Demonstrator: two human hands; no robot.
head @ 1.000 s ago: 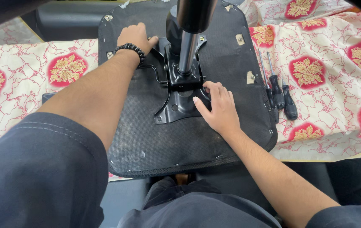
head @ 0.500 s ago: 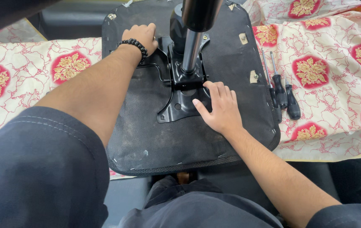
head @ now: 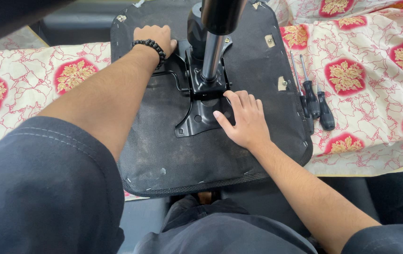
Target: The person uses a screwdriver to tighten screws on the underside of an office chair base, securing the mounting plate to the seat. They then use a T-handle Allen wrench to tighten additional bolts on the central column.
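Note:
An upturned black chair seat (head: 164, 155) lies on a patterned cloth. A black metal mounting plate (head: 197, 115) is fixed at its middle, and a gas cylinder column (head: 213, 47) rises from it toward the camera. My left hand (head: 153, 37), with a black bead bracelet on the wrist, rests on the far left part of the plate by its lever. My right hand (head: 244, 117) lies flat with fingers spread on the near right corner of the plate. Neither hand holds a tool.
Three black-handled screwdrivers (head: 317, 103) lie on the cream and red floral cloth (head: 375, 80) just right of the seat. The cloth's edge runs along the near side, with dark floor beyond. My knees in dark trousers sit below the seat.
The view shifted slightly; the seat sits a little further right in frame. My right hand stays on the plate's near corner, and my left hand stays at the far left side.

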